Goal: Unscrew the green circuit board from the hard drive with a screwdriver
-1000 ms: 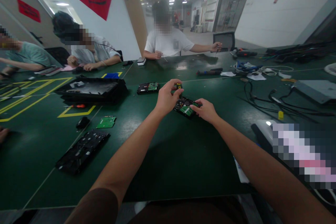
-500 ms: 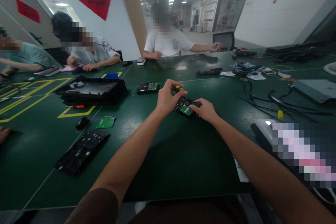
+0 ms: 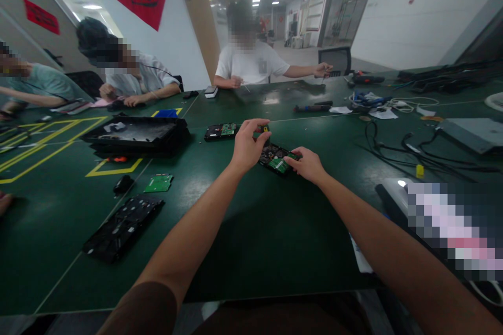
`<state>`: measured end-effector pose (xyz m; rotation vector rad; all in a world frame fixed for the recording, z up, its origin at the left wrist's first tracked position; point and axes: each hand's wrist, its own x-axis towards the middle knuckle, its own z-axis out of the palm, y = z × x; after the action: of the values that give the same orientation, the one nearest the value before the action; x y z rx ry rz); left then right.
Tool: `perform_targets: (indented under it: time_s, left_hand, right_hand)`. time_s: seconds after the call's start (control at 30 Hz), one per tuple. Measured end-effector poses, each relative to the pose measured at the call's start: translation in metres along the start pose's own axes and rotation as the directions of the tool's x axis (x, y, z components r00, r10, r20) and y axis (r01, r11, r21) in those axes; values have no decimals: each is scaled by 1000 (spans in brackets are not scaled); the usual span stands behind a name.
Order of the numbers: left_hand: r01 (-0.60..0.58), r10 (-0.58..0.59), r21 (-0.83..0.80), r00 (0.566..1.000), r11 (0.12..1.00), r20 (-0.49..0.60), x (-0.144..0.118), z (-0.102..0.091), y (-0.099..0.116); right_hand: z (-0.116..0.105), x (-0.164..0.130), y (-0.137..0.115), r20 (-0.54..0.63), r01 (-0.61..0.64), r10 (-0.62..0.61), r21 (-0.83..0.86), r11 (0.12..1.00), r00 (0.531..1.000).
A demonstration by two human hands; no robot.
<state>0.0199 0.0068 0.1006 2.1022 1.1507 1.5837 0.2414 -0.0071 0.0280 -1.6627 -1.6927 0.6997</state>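
A hard drive with a green circuit board on its upper face lies on the table in front of me. The fingers of my right hand grip its right end. My left hand is over the drive's left end, thumb and fingers closed around a yellow-and-black screwdriver. Its tip is hidden, so I cannot tell whether it touches a screw. Just left of my left hand lies another hard drive, also with a green board showing.
To the left are a black tray-like casing, a loose green circuit board, a black drive frame and an orange-handled screwdriver. Black cables and a grey metal box lie right. Several people sit around the table.
My left fingers have shifted on the screwdriver, curling closer, and its yellow top has turned and tilted a little. My right hand and the hard drive stay in place.
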Motion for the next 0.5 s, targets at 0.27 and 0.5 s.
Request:
perform_targets:
  time_s: [0.27, 0.5]
  left_hand:
    - [132, -116, -293, 991, 947, 70, 2, 8, -3]
    - [218, -188, -426, 976, 878, 112, 0, 11, 6]
  right_hand:
    - [2, 1, 4, -11, 17, -17, -1, 1000, 1000]
    - [1, 1, 4, -5, 30, -30, -5, 1000, 1000]
